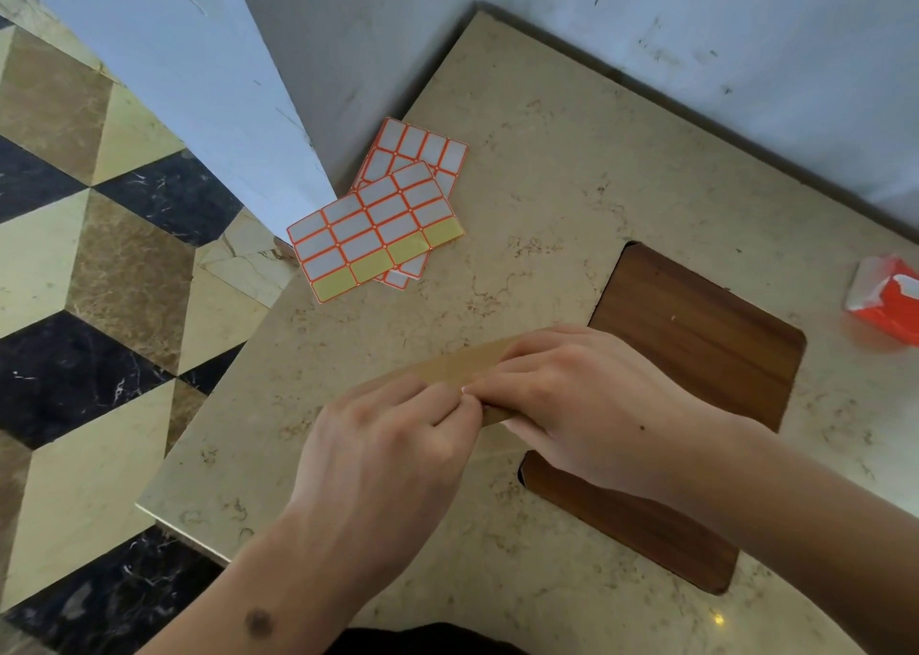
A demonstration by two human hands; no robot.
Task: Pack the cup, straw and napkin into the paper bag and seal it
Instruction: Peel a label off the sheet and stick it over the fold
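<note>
Right now the paper bag [447, 368] is at the near middle of the stone table [572, 157], and only its folded brown top shows between the hands. Both hands are shut on that fold: the left hand [393, 435] pinches it from the near side, the right hand [572, 396] presses over it. No cup, straw or napkin can be seen, so they are likely inside already. Sealing seems to be the job left. Sticker sheets [383, 216] lie well apart, near the wall.
</note>
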